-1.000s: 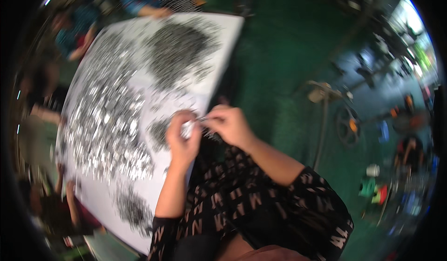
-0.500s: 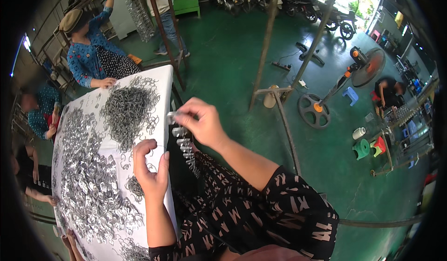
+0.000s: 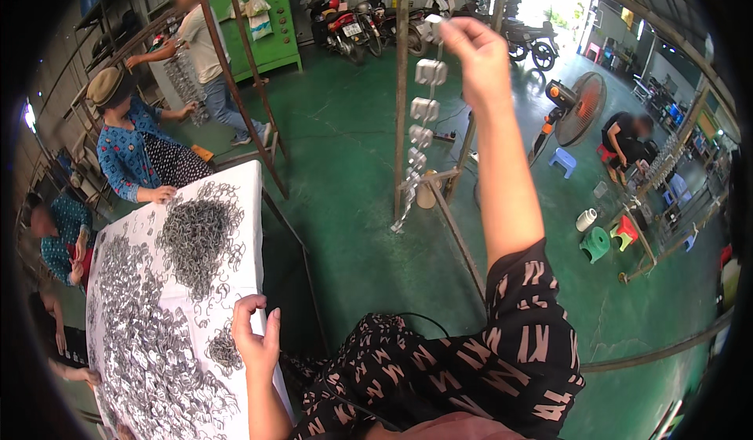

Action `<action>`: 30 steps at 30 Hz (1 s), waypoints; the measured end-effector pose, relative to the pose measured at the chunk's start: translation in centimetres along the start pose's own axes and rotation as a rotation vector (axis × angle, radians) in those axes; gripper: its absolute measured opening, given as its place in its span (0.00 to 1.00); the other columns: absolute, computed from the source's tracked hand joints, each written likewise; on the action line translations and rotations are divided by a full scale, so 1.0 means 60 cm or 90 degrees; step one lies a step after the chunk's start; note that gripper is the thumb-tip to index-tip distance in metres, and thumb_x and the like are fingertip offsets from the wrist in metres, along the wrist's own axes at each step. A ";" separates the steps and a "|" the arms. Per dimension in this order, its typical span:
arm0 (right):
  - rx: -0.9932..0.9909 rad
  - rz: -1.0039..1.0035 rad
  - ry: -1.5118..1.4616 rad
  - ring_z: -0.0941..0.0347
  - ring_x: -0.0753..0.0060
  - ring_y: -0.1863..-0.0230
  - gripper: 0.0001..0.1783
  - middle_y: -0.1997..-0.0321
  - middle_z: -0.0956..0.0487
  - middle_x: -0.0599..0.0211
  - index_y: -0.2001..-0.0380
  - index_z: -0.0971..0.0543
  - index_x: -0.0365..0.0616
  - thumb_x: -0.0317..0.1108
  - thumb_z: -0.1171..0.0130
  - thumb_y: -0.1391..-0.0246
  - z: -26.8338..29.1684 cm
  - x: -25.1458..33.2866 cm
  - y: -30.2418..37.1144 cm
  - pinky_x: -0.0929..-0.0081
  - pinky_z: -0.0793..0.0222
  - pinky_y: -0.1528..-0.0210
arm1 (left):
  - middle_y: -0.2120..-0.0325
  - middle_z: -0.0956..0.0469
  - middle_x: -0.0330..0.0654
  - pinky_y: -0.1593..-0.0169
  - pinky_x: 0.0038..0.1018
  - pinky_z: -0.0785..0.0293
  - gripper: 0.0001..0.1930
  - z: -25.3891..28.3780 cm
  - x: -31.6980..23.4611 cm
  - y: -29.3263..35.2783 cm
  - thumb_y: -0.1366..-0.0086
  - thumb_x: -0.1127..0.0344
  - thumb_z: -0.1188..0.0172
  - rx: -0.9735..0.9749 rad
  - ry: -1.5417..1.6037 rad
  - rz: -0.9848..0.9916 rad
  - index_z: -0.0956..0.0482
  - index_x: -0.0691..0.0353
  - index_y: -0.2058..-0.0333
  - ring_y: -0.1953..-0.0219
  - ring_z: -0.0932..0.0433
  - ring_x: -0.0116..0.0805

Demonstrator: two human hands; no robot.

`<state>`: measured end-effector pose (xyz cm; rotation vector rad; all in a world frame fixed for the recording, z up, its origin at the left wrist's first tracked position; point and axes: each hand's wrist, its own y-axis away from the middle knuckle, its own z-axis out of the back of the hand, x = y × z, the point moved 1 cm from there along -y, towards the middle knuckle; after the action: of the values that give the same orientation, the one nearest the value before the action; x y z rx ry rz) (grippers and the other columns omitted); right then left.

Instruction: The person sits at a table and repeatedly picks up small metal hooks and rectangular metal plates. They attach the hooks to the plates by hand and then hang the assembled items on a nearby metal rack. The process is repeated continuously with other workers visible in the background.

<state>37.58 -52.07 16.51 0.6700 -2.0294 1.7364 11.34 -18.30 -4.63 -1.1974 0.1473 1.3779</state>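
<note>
My right hand [image 3: 480, 60] is raised high, thumb and fingers pinching the top of a hanging string of shiny metal pieces [image 3: 425, 109]. The string dangles in the air beside an upright post of a metal frame. Low at the table's near edge, my left hand [image 3: 257, 336] holds nothing, its fingers curled and the thumb apart. Close to it on the white-covered table [image 3: 251, 236] lies a small heap of dark wire hooks [image 3: 225, 351]. Farther up is a bigger heap of dark hooks [image 3: 196, 240]. Many flat shiny metal pieces [image 3: 149, 314] spread over the left side.
Metal frame posts [image 3: 401, 87] stand ahead, with a low bar [image 3: 463, 244] running toward me. A fan [image 3: 579, 110], a blue stool [image 3: 562, 161] and a green stool [image 3: 595, 243] stand right. A person in blue [image 3: 129, 150] touches the table's far end; others are around it. Motorbikes [image 3: 345, 28] line the back.
My right hand has risen up and to the right from beside the table, lifting the string of metal pieces. My view has turned; my left hand stays by the table edge.
</note>
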 end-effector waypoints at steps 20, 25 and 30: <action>-0.284 0.098 0.338 0.29 0.81 0.65 0.12 0.66 0.21 0.72 0.60 0.20 0.42 0.38 0.38 0.44 0.528 0.115 -0.319 0.80 0.35 0.61 | 0.69 0.26 0.43 0.59 0.28 0.31 0.11 -0.089 0.010 -0.075 0.49 0.80 0.39 0.121 -0.054 0.038 0.27 0.66 0.66 0.66 0.27 0.35; -0.298 0.083 0.257 0.26 0.77 0.56 0.17 0.59 0.20 0.69 0.57 0.20 0.41 0.39 0.34 0.46 0.647 0.126 -0.385 0.76 0.31 0.52 | 0.68 0.26 0.45 0.59 0.29 0.28 0.11 -0.119 0.007 -0.086 0.50 0.81 0.38 0.148 -0.064 0.059 0.26 0.66 0.66 0.67 0.26 0.37; -0.308 0.058 0.300 0.27 0.77 0.56 0.21 0.57 0.20 0.70 0.52 0.22 0.41 0.41 0.34 0.46 0.701 0.150 -0.415 0.78 0.31 0.54 | 0.68 0.26 0.45 0.60 0.28 0.28 0.11 -0.136 0.011 -0.083 0.49 0.81 0.38 0.159 -0.068 0.081 0.26 0.67 0.66 0.67 0.25 0.37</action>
<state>45.53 -97.56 34.93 0.0104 -2.0306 1.2155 19.90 -22.38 -6.03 -0.9172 0.3156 1.4827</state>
